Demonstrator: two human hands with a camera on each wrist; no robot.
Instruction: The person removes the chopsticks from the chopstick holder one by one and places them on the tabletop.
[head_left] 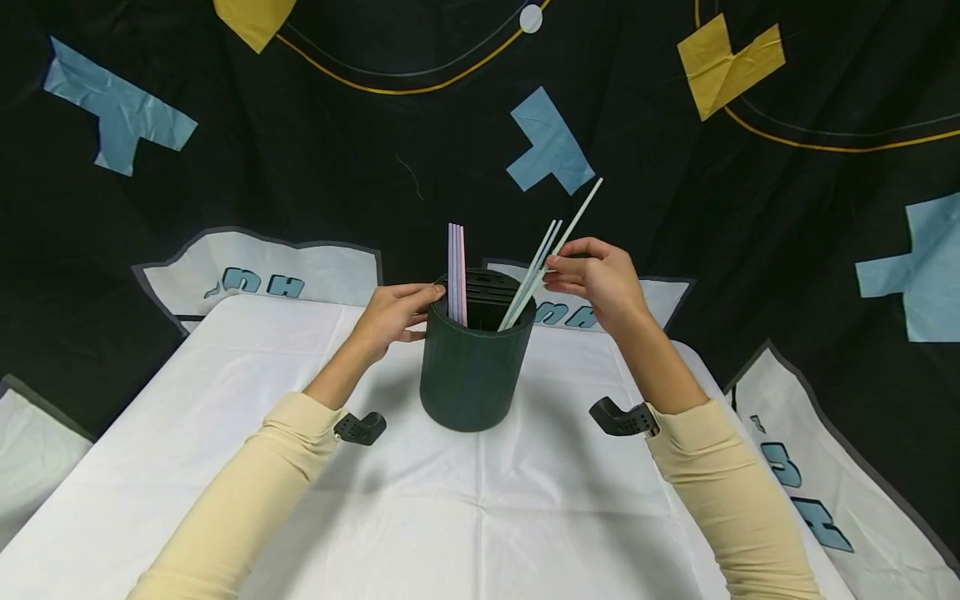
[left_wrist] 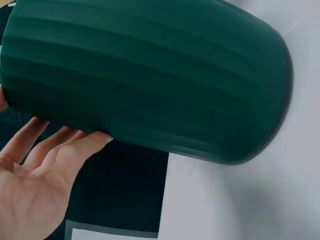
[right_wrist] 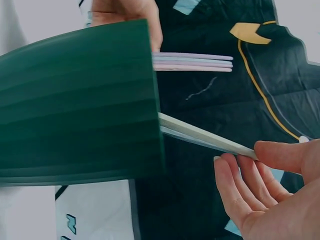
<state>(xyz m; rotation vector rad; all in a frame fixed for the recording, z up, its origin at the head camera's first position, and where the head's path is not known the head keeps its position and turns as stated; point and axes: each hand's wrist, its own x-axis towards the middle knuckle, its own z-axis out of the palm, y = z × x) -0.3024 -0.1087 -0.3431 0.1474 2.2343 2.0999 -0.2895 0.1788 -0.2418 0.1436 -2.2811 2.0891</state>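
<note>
A dark green round holder (head_left: 472,379) stands upright on the white cloth, with a black slotted part (head_left: 491,287) in its mouth. My left hand (head_left: 393,321) holds the holder at its left, thumb at the rim and fingertips (left_wrist: 102,137) against the side wall. My right hand (head_left: 600,279) pinches a cream chopstick (head_left: 581,212) between thumb and fingers; its lower end is in the holder. Beside it, pale blue-green chopsticks (head_left: 534,267) lean to the right, close to the fingers. Several lilac and pink chopsticks (head_left: 457,258) stand upright at the left of the opening. Their lower ends are hidden.
The white cloth (head_left: 480,517) covers the table under the holder. Behind it hangs a black backdrop (head_left: 420,167) with blue and yellow patches. A dark wrist mount (head_left: 360,428) sits on the left sleeve and another mount (head_left: 624,417) on the right.
</note>
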